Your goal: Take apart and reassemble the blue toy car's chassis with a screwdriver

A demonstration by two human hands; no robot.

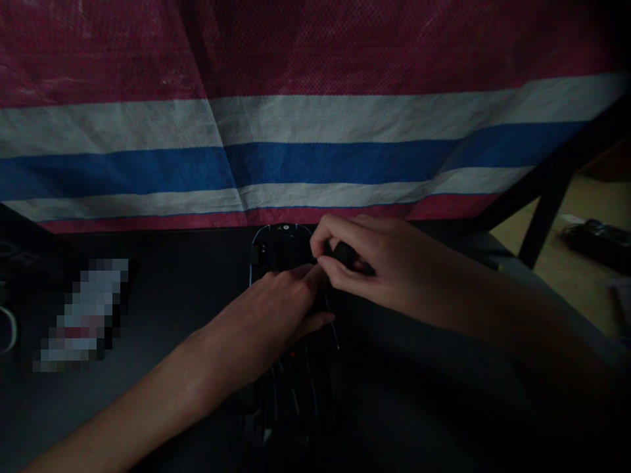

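A black toy car (pixel 296 387) with thin blue and white lines lies lengthwise on a dark tabletop. Across its middle lies my left hand (pixel 280 305), gripping the car, with the thumb along the right side and the fingertips partly hidden. My right hand (pixel 362 253) is at the car's far right side, its thumb and forefinger closed beside the left fingertips. Inside its curled fingers shows a small dark rounded thing (pixel 345 253), perhaps a handle or a wheel; the dim light hides its kind.
A red, white and blue striped sheet (pixel 315 164) hangs behind the dark table (pixel 162 315). To the left lies a flat, blurred-out thing (pixel 89 315). A dark frame bar (pixel 542 190) stands at right, with a black object (pixel 596 240) on the floor beyond.
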